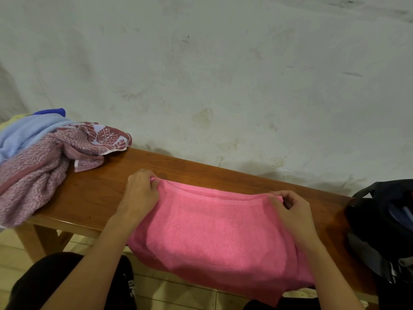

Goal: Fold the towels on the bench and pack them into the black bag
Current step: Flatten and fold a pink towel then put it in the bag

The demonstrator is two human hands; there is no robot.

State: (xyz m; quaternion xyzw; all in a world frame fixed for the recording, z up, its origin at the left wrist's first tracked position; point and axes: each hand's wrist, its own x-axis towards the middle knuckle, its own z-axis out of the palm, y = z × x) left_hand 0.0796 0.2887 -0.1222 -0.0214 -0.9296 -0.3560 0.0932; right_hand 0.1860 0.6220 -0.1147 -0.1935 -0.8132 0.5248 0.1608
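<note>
Left hand point(140, 191), right hand point(292, 211) each pinch pink towel point(207, 231) far corners; keep edge taut, corners matched on bench point(100, 186) before creasing.

text: none legible | white marks on black shorts point(130, 285) unreadable

A bright pink terry towel point(214, 233) lies across a brown wooden bench point(93, 193), its near part hanging over the near edge. The left hand point(139, 193) pinches the towel's far left corner and the right hand point(292, 211) pinches its far right corner, fingers curled on the cloth. At the left end of the bench sits a heap of unfolded towels point(40, 153): a mauve patterned one in front, pale blue behind it. At the right end stands an open black fabric bag point(384, 224). Behind the bench is a stained whitish wall point(223, 74).
</note>
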